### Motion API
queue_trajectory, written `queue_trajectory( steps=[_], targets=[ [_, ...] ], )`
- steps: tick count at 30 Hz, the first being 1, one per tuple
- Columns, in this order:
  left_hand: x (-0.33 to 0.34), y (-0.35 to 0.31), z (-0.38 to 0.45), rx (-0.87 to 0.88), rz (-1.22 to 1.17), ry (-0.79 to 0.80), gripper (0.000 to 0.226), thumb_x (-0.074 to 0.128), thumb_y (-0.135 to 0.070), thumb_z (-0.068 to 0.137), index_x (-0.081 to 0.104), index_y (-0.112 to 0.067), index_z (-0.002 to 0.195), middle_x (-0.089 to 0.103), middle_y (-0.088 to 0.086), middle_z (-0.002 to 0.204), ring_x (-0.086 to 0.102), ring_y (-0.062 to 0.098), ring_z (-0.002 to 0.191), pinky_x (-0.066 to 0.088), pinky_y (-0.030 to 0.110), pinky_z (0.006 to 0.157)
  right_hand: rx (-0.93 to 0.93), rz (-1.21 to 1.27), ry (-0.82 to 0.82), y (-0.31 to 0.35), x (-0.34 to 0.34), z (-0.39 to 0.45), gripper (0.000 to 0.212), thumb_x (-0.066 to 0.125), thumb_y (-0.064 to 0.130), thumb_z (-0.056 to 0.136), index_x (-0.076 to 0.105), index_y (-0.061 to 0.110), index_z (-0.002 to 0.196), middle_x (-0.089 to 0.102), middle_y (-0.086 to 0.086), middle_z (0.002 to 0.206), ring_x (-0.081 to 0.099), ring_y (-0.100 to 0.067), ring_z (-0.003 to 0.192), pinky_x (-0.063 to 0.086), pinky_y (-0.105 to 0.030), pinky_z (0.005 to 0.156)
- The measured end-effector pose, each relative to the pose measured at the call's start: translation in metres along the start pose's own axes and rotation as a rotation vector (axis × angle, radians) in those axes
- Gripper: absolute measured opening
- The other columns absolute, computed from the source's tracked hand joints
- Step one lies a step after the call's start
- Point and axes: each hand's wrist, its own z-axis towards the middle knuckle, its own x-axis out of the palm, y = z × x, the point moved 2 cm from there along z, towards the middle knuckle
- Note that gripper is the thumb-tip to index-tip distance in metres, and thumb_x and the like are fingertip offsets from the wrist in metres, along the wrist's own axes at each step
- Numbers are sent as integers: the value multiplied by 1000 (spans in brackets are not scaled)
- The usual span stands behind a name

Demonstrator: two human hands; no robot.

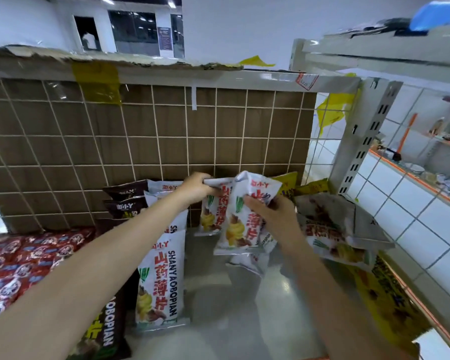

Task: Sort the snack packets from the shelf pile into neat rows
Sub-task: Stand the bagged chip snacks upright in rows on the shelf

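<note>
A white snack packet point(163, 279) lies flat in a row on the metal shelf point(244, 307). Above the shelf, the right hand point(273, 213) clasps another white packet point(240, 219) mid-face; the left hand point(196, 187) pinches a second packet's top edge point(216, 181).

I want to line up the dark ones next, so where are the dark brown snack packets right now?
In the head view, the dark brown snack packets stand left of centre against the wire grid back panel, between the red packets and the white packet row.
</note>
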Motion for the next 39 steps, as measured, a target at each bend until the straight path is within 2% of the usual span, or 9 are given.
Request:
queue_trajectory(
  steps=[4, 9, 13, 16, 22, 26, 30, 35, 39],
  targets=[
    [-6, 7, 8, 12, 249, 15, 19, 68, -18, 83, 56, -20, 67, 56, 1, 72, 51, 14, 69, 35, 26, 55, 95, -96, -103, -41, 36, 12, 21, 78, 35, 74, 62, 26, 84, 69, 8, 85, 67, -15, 84, 56, -34, 80],
    [-10, 2, 12, 152, 544, 14, 23, 56, -8, 87, 52, -15, 65, 55, 4, 73, 50, 19, 71, 31, 24, 50, 45, -169, -147, -36, 60, 18, 41, 75, 41, 76, 63, 16, 107, 68, 4, 100, 64, -11, 91, 52, -29, 84],
    [-26, 3, 23, 128, 603, 25, 13, 56, -3, 85, 64, -8, 76, 62, 9, 76, 54, 22, 74, 37, 28, 58, 23, -40, -115, -36, 74, 23, 39, 76, 35, 76, 63, 16, 107, 69, 3, 100, 66, -11, 90, 55, -29, 81],
    [-29, 2, 25, 171, 609, 88, 15, 56, -8, 88, 71, -9, 89, 69, 9, 93, 58, 19, 81, 40, 27, 66, 66, -7, -90, -52, 78, 22, 40, 75, 29, 79, 60, 15, 112, 68, 3, 101, 64, -6, 85, 52, -19, 73],
    [-28, 11, 27, 234, 631, 43, 26, 55, -10, 91, 64, -15, 115, 62, 4, 115, 57, 16, 100, 44, 27, 80, 104, -182, -15, -90, 66, 22, 42, 76, 28, 78, 59, 16, 114, 68, 1, 106, 65, -16, 100, 53, -30, 86],
    [-28, 16, 28, 257, 600, 1, 20, 55, -17, 93, 65, -17, 110, 63, 4, 113, 59, 16, 98, 48, 31, 85, 50, -141, 15, -80, 76, 25, 27, 75, 28, 80, 58, 24, 101, 68, 7, 98, 65, -8, 88, 53, -20, 76],
    [-32, 15, 25, 268, 579, 24, 23, 55, -17, 94, 67, -11, 112, 66, 4, 113, 59, 15, 101, 46, 27, 87, 14, -191, 15, -85, 94, 28, 39, 71, 25, 84, 56, 14, 118, 67, 0, 109, 64, -12, 96, 44, -5, 68],
    [-32, 21, 21, 316, 550, -57, 24, 53, -14, 94, 65, -12, 115, 66, 6, 113, 61, 17, 102, 48, 31, 90, -16, -191, -25, -103, 96, 28, 50, 68, 21, 86, 48, 9, 130, 63, -7, 121, 59, -21, 112, 42, -15, 82],
    [-25, 23, 21, 352, 791, -112, 23, 50, -9, 94, 64, -10, 111, 64, 9, 108, 60, 27, 99, 49, 40, 83, -52, -192, -22, -108, 99, 31, 51, 67, 22, 87, 46, 11, 133, 61, -5, 123, 57, -17, 113, 41, -14, 86]
  ],
)
